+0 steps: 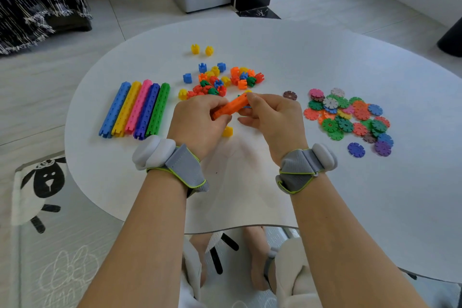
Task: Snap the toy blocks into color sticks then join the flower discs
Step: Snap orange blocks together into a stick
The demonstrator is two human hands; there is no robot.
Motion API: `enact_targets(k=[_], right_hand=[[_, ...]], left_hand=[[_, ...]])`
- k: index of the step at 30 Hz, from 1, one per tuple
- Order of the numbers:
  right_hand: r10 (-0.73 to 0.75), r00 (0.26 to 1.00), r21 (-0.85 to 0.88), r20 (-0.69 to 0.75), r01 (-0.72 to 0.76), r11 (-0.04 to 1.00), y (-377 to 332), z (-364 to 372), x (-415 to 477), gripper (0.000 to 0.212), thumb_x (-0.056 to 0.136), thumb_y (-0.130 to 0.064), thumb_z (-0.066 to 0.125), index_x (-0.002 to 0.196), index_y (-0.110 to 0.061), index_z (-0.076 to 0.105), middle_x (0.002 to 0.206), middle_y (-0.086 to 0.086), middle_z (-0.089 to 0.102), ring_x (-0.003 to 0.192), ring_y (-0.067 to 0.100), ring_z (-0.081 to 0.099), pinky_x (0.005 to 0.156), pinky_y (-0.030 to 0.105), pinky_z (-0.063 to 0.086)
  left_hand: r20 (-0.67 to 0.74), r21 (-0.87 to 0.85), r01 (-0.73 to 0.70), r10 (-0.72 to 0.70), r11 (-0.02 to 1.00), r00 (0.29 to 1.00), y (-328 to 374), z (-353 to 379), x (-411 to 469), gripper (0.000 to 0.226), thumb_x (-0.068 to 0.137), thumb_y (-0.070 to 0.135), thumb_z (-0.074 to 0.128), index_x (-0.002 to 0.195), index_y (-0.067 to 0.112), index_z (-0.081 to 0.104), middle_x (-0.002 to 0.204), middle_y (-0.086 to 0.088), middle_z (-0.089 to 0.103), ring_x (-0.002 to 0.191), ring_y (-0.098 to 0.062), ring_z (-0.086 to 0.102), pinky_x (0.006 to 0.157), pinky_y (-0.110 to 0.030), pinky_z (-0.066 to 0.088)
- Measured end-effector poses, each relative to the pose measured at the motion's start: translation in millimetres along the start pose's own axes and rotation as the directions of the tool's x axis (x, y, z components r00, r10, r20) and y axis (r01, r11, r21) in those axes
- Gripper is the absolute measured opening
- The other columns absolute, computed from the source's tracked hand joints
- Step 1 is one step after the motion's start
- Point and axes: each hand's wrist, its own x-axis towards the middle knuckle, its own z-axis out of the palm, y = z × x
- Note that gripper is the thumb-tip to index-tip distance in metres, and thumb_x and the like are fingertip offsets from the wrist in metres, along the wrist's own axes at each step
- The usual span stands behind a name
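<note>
1. Table (275, 40): spreads all round the fingers. Risk: a dropped block would prob. skid off the near edge, since the top looks slick. White, smooth, rounded outline.
2. Left hand (197, 120) & right hand (272, 117): both sets of fingers are curled, each pinching one end of the orange stick (230, 106). Risk: an off-axis push could bend the stick & pop a joint.
3. Finished sticks (136, 109): five, well apart to the left of the L fingers, lying side by side. Risk: low; a swung L forearm could scatter them. Hard glossy plastic, square section w/ notched sides; blue, yellow, pink, dark blue, green.
4. Flower discs (350, 117): loose heap to the right of the R fingers, none joined. Risk: thin slots may jam if forced at an angle. Flat, round, slotted rims, mixed colours.
5. Loose blocks (225, 80): pile just beyond the fingertips. Risk: grabbing a wrong colour from the mix. Small, chunky, pronged.
6. Orange stick: between both sets of fingers, above the table, tilted up to the right. Short so far.
7. Yellow block (227, 131): just under the L fingers, partly hidden by the hand.
8. Brown disc (290, 95): alone, just beyond the R knuckles.
</note>
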Motion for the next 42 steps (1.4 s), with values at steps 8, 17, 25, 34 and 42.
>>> enact_targets(k=[8,17,25,34,42], right_hand=[[-0.290,0.949,-0.566,-0.127,0.170,0.807,8,-20,31,0.016,0.086,-0.014,0.061,0.091,-0.019,0.075,0.091,-0.006,0.072,0.075,0.009,0.060,0.072,0.014,0.042],[-0.125,0.992,-0.789,0.004,0.080,0.610,17,-12,60,0.029,0.088,-0.032,0.060,0.116,-0.027,0.066,0.122,-0.005,0.063,0.118,0.021,0.052,0.094,0.033,0.043],[-0.055,0.995,-0.810,0.081,0.098,0.578,17,-10,68,0.029,0.092,-0.022,0.053,0.117,-0.028,0.066,0.124,-0.002,0.061,0.109,0.024,0.057,0.089,0.029,0.046],[-0.225,0.973,-0.703,0.048,0.193,0.685,9,-10,60,0.019,0.086,-0.018,0.062,0.102,-0.027,0.067,0.096,-0.009,0.066,0.086,0.008,0.060,0.080,0.022,0.044],[-0.136,0.987,-0.301,0.089,0.157,0.941,-9,-14,41,0.020,0.090,-0.006,0.058,0.097,-0.020,0.071,0.084,-0.003,0.070,0.067,0.001,0.064,0.061,0.012,0.050]], left_hand=[[-0.038,0.024,0.012,-0.011,1.000,0.999,-8,10,17,0.028,0.083,0.019,0.064,0.111,0.022,0.067,0.109,-0.002,0.066,0.102,-0.022,0.057,0.087,-0.027,0.039],[-0.084,0.027,0.030,-0.027,0.999,0.996,-18,16,36,0.029,0.083,0.017,0.063,0.111,0.023,0.067,0.110,-0.001,0.063,0.103,-0.020,0.054,0.086,-0.026,0.038],[-0.075,0.004,0.034,-0.033,0.999,0.997,-19,17,39,0.028,0.083,0.018,0.063,0.110,0.024,0.067,0.107,0.000,0.064,0.102,-0.020,0.054,0.087,-0.029,0.041],[-0.038,0.010,0.052,-0.052,0.999,0.998,-20,12,39,0.026,0.083,0.022,0.064,0.110,0.026,0.065,0.110,0.005,0.062,0.103,-0.015,0.052,0.084,-0.021,0.035],[-0.046,-0.077,0.027,-0.030,0.997,0.998,-22,5,39,0.024,0.083,0.015,0.065,0.105,0.025,0.065,0.099,0.012,0.056,0.088,-0.004,0.045,0.069,-0.008,0.030]])
